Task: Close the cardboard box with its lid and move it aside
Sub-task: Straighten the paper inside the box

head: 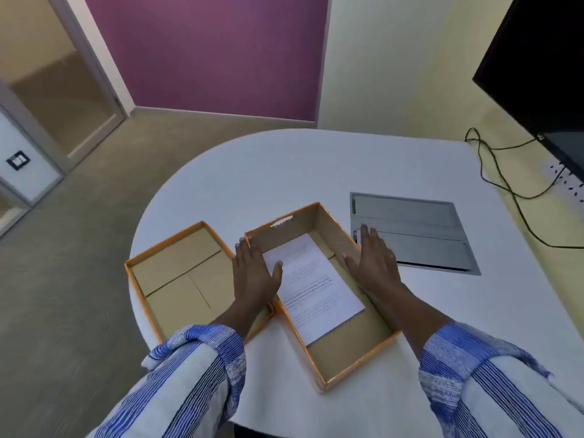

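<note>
An open cardboard box (350, 352) with orange edges sits in the middle of the white table, with a printed sheet of paper (313, 289) lying inside it. Its lid (177, 273) lies upside down just to the left, touching the box. My left hand (254, 273) rests flat over the box's left wall, thumb over the paper. My right hand (374, 263) lies flat against the outside of the right wall. Neither hand grips anything; fingers are extended.
A grey metal cable hatch (420, 229) is set into the table (284, 172) right of the box. A dark monitor (543, 74) stands at the far right, with black cables (505, 184) trailing beyond the table edge. The rounded table edge runs close to the lid's left side.
</note>
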{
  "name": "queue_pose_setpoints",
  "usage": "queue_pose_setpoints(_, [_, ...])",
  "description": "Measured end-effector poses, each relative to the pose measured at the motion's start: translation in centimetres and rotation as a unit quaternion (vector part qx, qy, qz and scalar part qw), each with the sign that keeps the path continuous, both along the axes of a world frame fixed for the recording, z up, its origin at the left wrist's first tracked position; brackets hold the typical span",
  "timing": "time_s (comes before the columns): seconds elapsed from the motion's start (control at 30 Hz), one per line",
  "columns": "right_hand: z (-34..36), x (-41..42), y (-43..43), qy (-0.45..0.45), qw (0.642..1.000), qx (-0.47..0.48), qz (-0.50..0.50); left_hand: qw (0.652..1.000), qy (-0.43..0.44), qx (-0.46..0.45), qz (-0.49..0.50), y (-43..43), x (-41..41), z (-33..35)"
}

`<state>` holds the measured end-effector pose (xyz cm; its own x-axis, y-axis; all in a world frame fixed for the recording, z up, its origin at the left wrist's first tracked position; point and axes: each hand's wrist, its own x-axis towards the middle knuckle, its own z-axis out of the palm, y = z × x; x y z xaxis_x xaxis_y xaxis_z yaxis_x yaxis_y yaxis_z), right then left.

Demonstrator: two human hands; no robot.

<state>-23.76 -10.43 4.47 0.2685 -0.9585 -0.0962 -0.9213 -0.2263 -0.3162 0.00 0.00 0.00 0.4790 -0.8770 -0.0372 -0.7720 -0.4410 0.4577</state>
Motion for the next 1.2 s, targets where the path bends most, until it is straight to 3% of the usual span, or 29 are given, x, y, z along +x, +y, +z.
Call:
queue_pose_setpoints(0.17, [-1.7, -1.3, 0.8, 0.004, 0.995, 0.070, -0.070, 0.983, 0.172, 0.042, 0.054, 1.0, -1.1, -0.9])
queue_pose_setpoints(0.37, [-2.8, -2.6, 1.0, 0.030, 0.995, 0.040, -0.088, 0.955, 0.281, 0.021, 0.088, 0.8, -1.6, -1.0])
queue_pose_setpoints(1.03, [-3.3, -5.7, 3.1, 0.095, 0.977, 0.091, -0.171, 0.943, 0.318, 0.092, -0.032, -3.5, -1.1, -0.4])
queue_pose_setpoints(1.2, [-2.8, -4.3, 3.2, 0.056, 0.986, 0.018, -0.157, 0.932, 0.353, 0.080, -0.002, -3.2, -0.7, -1.1])
